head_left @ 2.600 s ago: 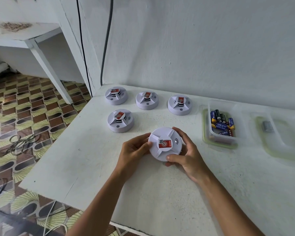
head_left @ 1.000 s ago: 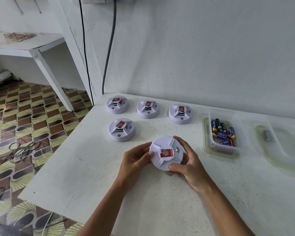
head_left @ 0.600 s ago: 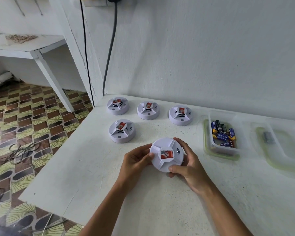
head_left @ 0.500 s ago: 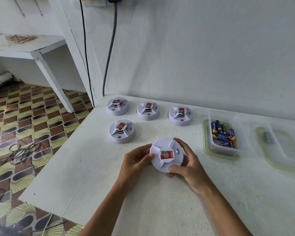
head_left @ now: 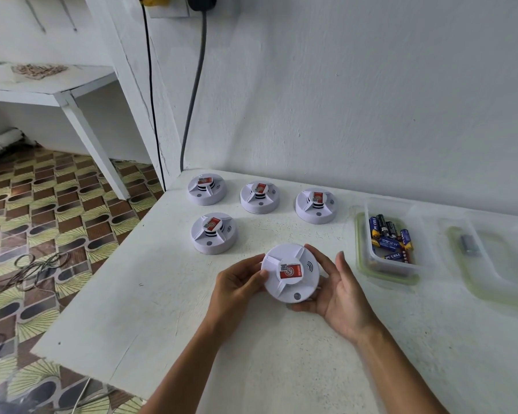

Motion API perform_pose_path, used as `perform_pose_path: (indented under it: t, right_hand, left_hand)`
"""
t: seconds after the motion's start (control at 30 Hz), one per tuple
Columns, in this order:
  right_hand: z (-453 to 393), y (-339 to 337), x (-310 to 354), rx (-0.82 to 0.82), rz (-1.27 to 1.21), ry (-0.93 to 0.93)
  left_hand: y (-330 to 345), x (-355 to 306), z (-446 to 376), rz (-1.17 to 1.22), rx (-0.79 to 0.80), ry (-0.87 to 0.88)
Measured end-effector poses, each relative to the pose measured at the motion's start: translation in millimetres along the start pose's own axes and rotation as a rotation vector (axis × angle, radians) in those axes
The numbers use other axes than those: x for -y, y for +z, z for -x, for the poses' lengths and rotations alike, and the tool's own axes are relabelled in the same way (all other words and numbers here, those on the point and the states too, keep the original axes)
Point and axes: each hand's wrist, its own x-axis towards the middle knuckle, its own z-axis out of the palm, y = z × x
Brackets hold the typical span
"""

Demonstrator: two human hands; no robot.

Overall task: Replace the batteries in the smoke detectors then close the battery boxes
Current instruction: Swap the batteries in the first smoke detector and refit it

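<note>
Now, held item: you hold a white smoke detector (head_left: pixel 290 273) face-up, just above the surface (head_left: pixel 174 318), near its front edge.
Left hand: your left hand (head_left: pixel 237 279) grips the detector's left rim, fingers curled round it.
Right hand: your right hand (head_left: pixel 338 297) cradles the right rim and underside; the thumb lies below the lower edge, and one finger stands straight and clear of the shell.
Handling: it looks like light, rigid moulded plastic, smooth and likely slippery at the rim. The raised ribs on top give better purchase than the sloped face.
Where to hold: keep to opposite sides of the rim, and turn it over to reach the battery box, which is not visible from here.
Other detectors: four more smoke detectors (head_left: pixel 214 233) sit face-up behind, well apart from your hands.
Batteries: loose AA batteries (head_left: pixel 389 240) lie in a clear container (head_left: pixel 420 234) just to your right.
Progress: judging by this, the battery box is still unopened.
</note>
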Motion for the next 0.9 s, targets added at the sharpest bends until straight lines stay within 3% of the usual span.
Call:
perform_pose_path:
  t: [0.9]
  right_hand:
    - [-0.6,-1.1,-0.5,-0.015,-0.03,-0.014]
  left_hand:
    - [0.1,1.4,-1.0,-0.011,0.003,-0.017]
